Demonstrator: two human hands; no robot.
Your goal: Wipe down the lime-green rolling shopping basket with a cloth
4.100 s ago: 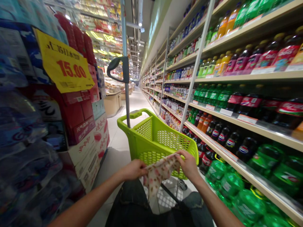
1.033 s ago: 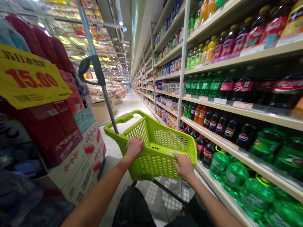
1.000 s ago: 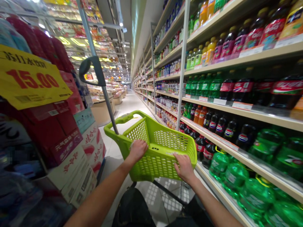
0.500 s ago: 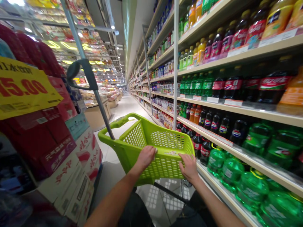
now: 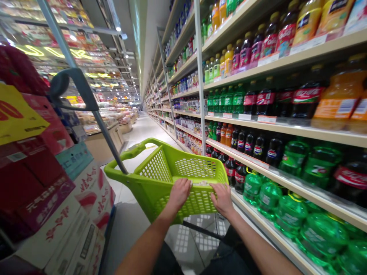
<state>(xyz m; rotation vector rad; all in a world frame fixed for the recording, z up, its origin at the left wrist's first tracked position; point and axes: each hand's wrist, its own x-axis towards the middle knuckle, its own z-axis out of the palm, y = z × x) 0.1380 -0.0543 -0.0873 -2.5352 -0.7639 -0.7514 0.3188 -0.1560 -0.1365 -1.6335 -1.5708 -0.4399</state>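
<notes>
In front of me is a bright green plastic shopping cart with a perforated basket. My left hand is closed over the basket's near rim, fingers curled inward. Further right on the same rim, my right hand grips with its fingers over the edge and thumb outside. Between the hands, something small and pale lies at the rim inside the basket; I cannot make out what it is. A grey pole with a dark plastic hook rises from the cart's left side.
Shelves of bottled drinks run along the right, with large green bottles at the bottom. Stacked drink cartons and a yellow price sign stand close on the left. A pale aisle floor stretches ahead between shelves and display counters.
The view has shifted, so the cart and both hands appear slightly further left. Shelves and cartons have slid left too. Both hands keep their hold on the rim.
</notes>
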